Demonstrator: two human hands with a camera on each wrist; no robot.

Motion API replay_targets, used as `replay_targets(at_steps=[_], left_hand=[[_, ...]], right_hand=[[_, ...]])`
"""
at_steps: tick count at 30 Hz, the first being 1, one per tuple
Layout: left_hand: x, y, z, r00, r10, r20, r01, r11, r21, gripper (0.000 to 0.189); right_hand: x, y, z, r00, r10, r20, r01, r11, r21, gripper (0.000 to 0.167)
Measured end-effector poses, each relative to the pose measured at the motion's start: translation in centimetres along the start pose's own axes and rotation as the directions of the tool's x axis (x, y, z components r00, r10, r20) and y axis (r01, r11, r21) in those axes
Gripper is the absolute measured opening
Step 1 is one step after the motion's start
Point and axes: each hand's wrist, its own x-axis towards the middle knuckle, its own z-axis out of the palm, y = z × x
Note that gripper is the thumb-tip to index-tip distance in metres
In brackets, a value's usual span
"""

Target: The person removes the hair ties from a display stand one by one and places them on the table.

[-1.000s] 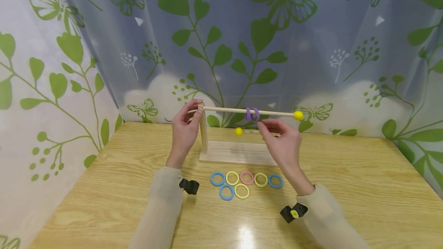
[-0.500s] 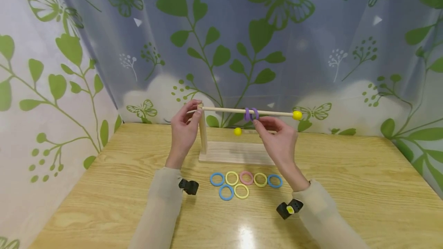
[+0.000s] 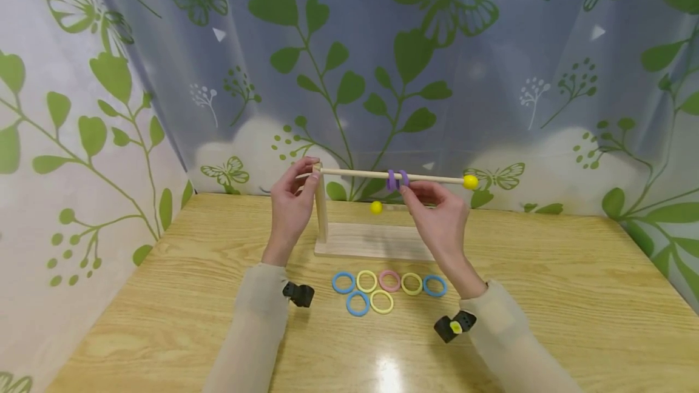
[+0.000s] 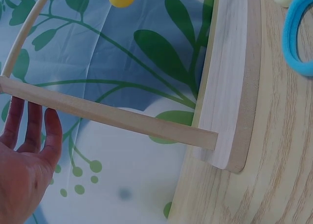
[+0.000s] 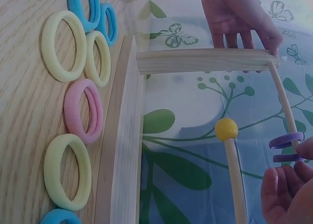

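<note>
A wooden stand [image 3: 377,241] has an upright post [image 3: 322,211] at its left and a horizontal rod [image 3: 355,172] ending in a yellow ball [image 3: 470,182]. My left hand [image 3: 292,205] grips the top of the post between thumb and fingers. Two purple hair ties [image 3: 391,181] hang round the middle of the rod, a small gap between them. With thumb and fingertips, my right hand [image 3: 439,214] pinches the right-hand purple hair tie [image 5: 293,158] at its lower edge. A second, lower rod [image 5: 234,177] with its own yellow ball [image 5: 226,129] points left; my right hand hides its base in the head view.
On the wooden table [image 3: 180,296], in front of the stand, lie several loose hair ties: blue [image 3: 343,282], yellow [image 3: 366,282] and pink [image 3: 389,281]. Behind the table hangs a patterned curtain [image 3: 349,77], close to its back edge.
My right hand has moved a little left and up, from just beside the purple hair ties to a pinch on the right-hand one. My left hand has stayed on the post.
</note>
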Motion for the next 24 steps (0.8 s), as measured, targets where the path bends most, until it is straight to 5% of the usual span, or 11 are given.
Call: replay_targets(at_steps=[24], left_hand=[[-0.06, 0.10, 0.07, 1.000, 0.015, 0.002, -0.015, 1.000, -0.004, 0.026]], right_hand=[[0.37, 0.14, -0.68, 0.999, 0.042, -0.008, -0.042, 0.998, -0.040, 0.016]])
